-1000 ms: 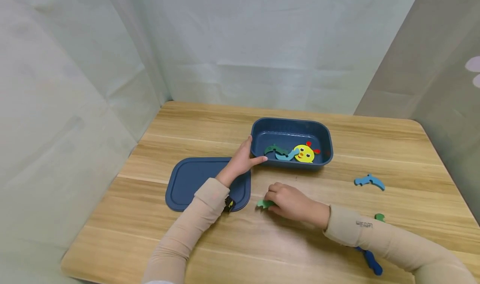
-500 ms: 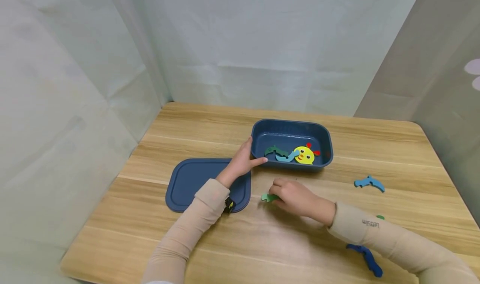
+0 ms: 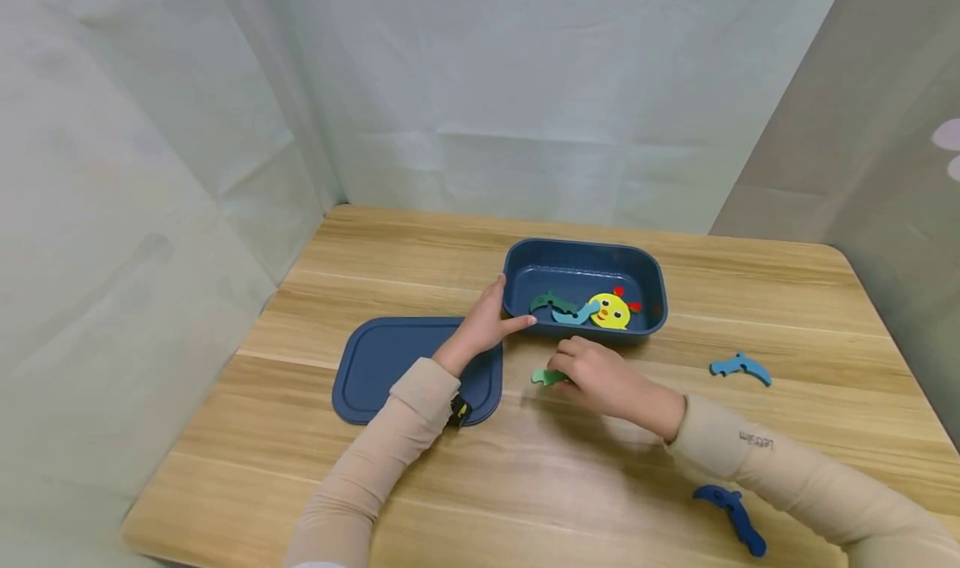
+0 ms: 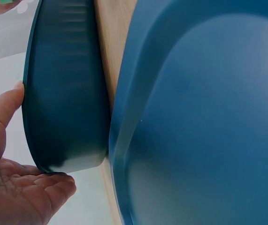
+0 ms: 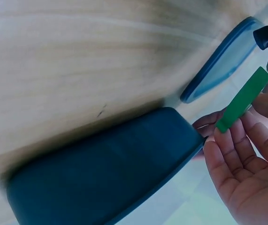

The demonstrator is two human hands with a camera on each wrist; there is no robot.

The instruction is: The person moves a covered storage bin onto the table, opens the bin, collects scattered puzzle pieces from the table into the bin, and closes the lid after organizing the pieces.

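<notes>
A dark blue box stands on the wooden table, with a yellow chick face and two curved green and teal pieces inside. My left hand rests against the box's near left corner, thumb and fingers spread around it. My right hand pinches a flat green piece just above the table, a little in front of the box. The right wrist view shows the green piece between my fingertips, beside the box wall.
The box's dark blue lid lies flat to the left, under my left forearm. A light blue piece lies on the table at the right. A dark blue piece lies near the front right edge. White cloth walls surround the table.
My right hand has lifted the green piece and carried it away from the front, towards the box. The left hand has stayed at the box's corner.
</notes>
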